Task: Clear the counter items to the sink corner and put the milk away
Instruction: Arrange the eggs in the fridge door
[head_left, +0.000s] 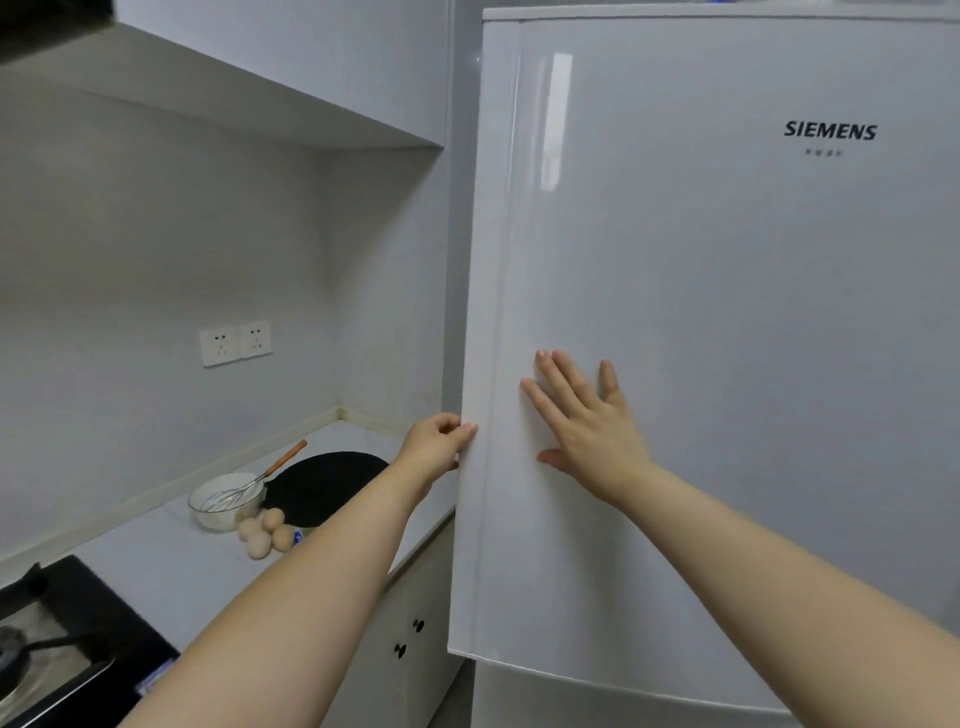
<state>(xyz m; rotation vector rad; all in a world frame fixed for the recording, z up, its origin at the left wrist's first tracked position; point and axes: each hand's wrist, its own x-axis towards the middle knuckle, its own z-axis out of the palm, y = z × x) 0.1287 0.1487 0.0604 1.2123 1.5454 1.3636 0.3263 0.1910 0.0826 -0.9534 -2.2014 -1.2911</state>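
Observation:
A white fridge fills the right half of the view, and its upper door stands slightly out from the body. My left hand grips the door's left edge, fingers curled round it. My right hand lies flat on the door front with the fingers spread. No milk is in view. On the counter to the left stand a glass bowl with a whisk in it, several eggs and a round black mat.
A black hob with a pan sits at the lower left. Two wall sockets are above the counter. White cabinet doors with dark knobs are below the counter, next to the fridge.

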